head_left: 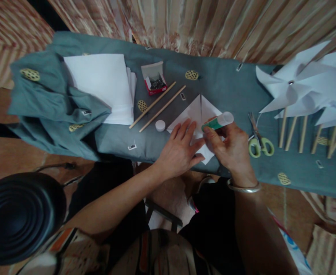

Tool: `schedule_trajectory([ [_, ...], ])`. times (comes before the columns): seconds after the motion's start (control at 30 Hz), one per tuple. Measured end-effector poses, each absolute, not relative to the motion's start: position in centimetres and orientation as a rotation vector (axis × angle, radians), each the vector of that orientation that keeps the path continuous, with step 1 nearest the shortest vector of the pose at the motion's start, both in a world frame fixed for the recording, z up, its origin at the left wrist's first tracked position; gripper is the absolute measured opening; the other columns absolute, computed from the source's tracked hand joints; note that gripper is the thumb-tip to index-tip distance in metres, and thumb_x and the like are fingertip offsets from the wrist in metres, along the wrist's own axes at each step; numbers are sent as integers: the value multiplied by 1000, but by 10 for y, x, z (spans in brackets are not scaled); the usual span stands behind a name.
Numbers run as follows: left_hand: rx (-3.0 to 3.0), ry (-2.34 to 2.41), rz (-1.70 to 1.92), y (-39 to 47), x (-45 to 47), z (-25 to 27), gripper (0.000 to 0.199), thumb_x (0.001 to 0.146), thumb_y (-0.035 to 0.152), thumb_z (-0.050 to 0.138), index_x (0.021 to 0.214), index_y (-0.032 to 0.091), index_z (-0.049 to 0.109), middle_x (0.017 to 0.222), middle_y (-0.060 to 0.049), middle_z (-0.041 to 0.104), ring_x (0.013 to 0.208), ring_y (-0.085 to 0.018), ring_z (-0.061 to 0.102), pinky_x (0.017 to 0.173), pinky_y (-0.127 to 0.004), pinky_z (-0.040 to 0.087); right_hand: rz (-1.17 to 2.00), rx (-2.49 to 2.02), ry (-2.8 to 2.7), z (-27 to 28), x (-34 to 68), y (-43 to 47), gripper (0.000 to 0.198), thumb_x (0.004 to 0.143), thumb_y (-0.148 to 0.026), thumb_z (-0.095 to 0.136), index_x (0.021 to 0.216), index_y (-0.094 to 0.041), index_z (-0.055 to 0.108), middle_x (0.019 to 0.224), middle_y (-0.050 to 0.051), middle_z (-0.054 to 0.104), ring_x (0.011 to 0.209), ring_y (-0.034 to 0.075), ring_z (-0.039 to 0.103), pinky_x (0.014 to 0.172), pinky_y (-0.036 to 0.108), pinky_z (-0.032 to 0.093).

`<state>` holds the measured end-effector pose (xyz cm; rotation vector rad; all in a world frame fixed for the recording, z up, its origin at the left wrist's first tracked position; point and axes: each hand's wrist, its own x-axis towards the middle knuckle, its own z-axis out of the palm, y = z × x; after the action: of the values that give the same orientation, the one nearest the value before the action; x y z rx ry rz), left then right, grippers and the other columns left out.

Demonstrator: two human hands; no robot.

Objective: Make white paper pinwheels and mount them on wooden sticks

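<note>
A white paper square [191,111] with slits cut in from its corners lies on the cloth in front of me. My left hand [177,151] rests flat on its left part, fingers spread. Between the fingers of my right hand [231,147] is a green and white glue stick [219,121], tilted, its lower end down at the paper. The tip itself is hidden by my fingers. The glue stick's white cap [160,125] sits just left of the paper. Scissors with green handles [260,143] lie right of my right hand.
Stacked white paper [99,88] is at the left. Behind the cap are two wooden sticks [163,108] and an open box of metal pins [155,80]. Several paper pinwheels [291,82] on sticks lie at the right. A green cloth [228,84] covers the table; a black round stool [21,217] stands below left.
</note>
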<state>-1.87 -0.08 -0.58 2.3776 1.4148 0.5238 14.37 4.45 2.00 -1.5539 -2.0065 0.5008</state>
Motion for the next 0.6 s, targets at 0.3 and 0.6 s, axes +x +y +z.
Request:
schedule_trajectory([
  [0.3,2392,1413,528,-1,-19,-6,51,88,49,59,131,21,56,155,-18,34,145,-40,25,111,-65,27,520,-1546,-1996,20,146,45,32,87,-49,56,92,-19,66,74,5,71,64,21,65,61,35,49],
  [0.6,2394,1410,514,-1,-19,-5,54,87,48,61,133,20,54,155,-20,33,146,-40,24,113,-64,27,487,-1566,-1979,20,148,47,32,86,-51,57,89,-20,65,72,5,70,63,22,65,60,35,48],
])
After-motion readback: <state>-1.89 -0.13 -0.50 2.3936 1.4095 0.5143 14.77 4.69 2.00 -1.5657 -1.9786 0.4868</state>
